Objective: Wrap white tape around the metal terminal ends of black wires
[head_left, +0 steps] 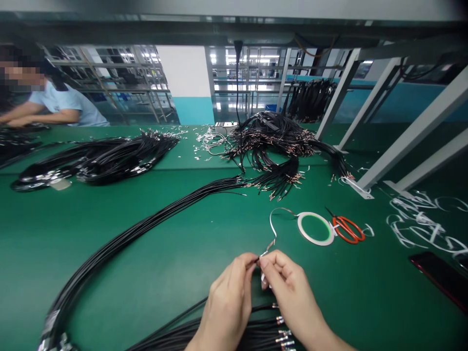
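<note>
My left hand [227, 300] is closed in a pinch on the end of a thin black cable, mostly hidden by the fingers. Touching it at the fingertips, my right hand [294, 295] pinches the free end of a narrow tape strip [273, 233] against the cable end. That strip, pale on one side and coppery on the other, curls back to a flat tape roll [300, 229] with a white rim. Below both hands lies a bundle of black cables [175, 335], with shiny metal and copper-coloured tips [287, 337] pointing right.
Orange-handled scissors [349, 229] lie right of the roll. White strip scraps [420, 219] and a dark phone [440, 280] are farther right. A long cable bundle [146, 226] curves across the left. Cable piles [274, 131] and metal legs [409, 131] stand behind. A co-worker [73, 105] sits far left.
</note>
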A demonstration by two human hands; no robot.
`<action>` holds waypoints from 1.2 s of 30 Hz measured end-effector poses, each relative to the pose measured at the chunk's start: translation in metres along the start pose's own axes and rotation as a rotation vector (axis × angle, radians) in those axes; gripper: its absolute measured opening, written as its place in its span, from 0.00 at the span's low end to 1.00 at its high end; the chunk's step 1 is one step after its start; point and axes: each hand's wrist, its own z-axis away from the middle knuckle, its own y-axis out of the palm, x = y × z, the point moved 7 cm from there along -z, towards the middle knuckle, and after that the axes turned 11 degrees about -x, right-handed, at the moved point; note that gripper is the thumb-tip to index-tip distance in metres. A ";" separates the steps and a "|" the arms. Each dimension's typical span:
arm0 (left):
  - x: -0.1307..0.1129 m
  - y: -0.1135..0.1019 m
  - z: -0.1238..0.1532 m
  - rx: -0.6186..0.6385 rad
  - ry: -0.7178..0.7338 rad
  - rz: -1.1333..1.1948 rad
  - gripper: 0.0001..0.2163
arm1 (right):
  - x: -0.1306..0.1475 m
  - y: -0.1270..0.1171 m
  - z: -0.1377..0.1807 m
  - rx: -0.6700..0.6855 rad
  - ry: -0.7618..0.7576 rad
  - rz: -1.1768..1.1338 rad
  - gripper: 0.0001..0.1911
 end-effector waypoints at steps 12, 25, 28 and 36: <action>-0.007 0.000 0.000 0.071 0.083 0.002 0.20 | 0.003 -0.001 0.001 -0.005 -0.028 0.000 0.16; 0.014 0.001 -0.005 -0.010 -0.418 0.427 0.11 | 0.007 -0.002 0.005 0.029 -0.107 0.150 0.13; 0.020 0.006 -0.002 0.010 -0.543 0.532 0.10 | 0.008 -0.001 0.005 0.031 -0.128 0.183 0.13; 0.022 0.010 -0.006 -0.025 -0.637 0.638 0.08 | 0.011 0.001 0.006 0.035 -0.169 0.158 0.13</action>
